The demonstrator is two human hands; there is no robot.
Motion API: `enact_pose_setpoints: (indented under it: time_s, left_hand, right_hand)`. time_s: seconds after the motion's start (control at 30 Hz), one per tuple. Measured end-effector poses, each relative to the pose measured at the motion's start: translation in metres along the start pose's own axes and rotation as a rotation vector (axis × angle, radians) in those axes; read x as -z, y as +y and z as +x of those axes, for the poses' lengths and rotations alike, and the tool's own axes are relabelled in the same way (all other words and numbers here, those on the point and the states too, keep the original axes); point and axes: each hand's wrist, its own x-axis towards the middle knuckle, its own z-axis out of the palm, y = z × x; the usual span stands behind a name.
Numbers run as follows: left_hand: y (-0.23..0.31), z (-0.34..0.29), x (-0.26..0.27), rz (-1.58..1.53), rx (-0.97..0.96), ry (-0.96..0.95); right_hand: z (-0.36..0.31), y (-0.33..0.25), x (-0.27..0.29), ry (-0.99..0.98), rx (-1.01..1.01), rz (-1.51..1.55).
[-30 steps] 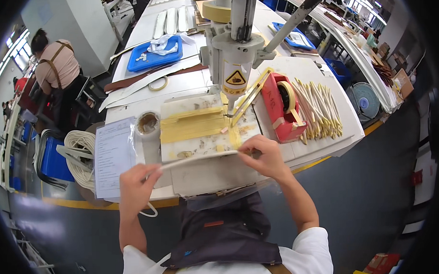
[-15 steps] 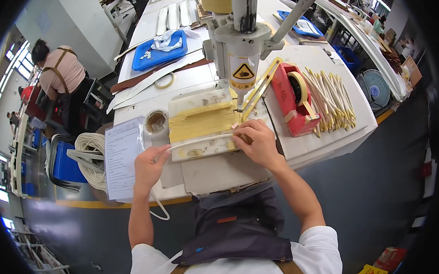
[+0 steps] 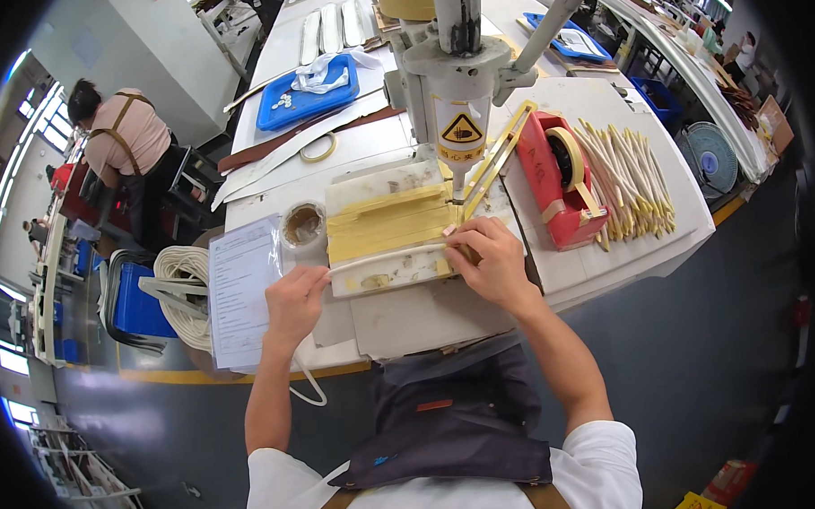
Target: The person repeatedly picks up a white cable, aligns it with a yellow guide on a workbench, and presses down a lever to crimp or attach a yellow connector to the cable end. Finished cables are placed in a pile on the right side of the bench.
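Observation:
A white cord (image 3: 385, 260) is stretched along the front edge of a block wrapped in yellow tape (image 3: 389, 226). My left hand (image 3: 294, 303) pinches the cord just past the block's left end, and its loose tail (image 3: 315, 390) hangs below the table edge. At the block's right end, my right hand (image 3: 490, 262) has thumb and fingers closed on the cord, close to a small pinkish piece (image 3: 450, 230). Above that corner stands the narrow tip of a grey press (image 3: 459, 183), with a warning label on its body.
Right of the press are a red tape dispenser (image 3: 558, 186) and a pile of cut cords with yellow tips (image 3: 634, 179). To the left lie a tape roll (image 3: 304, 226), a printed sheet (image 3: 247, 291) and a cord coil (image 3: 183, 298). A blue tray (image 3: 308, 101) sits farther back.
The whole view has shifted slightly, carrying the scene a little to the right. The left hand's fingers look more tightly closed; both hands stay at the block's ends with the cord.

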Motion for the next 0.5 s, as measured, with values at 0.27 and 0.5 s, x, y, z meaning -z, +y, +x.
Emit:
enact_pose_setpoints:
  time_s: [0.27,0.5]
  left_hand:
    - [-0.002,-0.005,-0.01,0.024,0.042,0.055]
    - [0.046,-0.031,-0.003,-0.616,0.38,-0.038]
  right_hand:
    - [-0.002,-0.024,0.058,0.084,0.011,0.11]
    - [0.035,0.026,0.185,0.133,-0.244,-0.346]
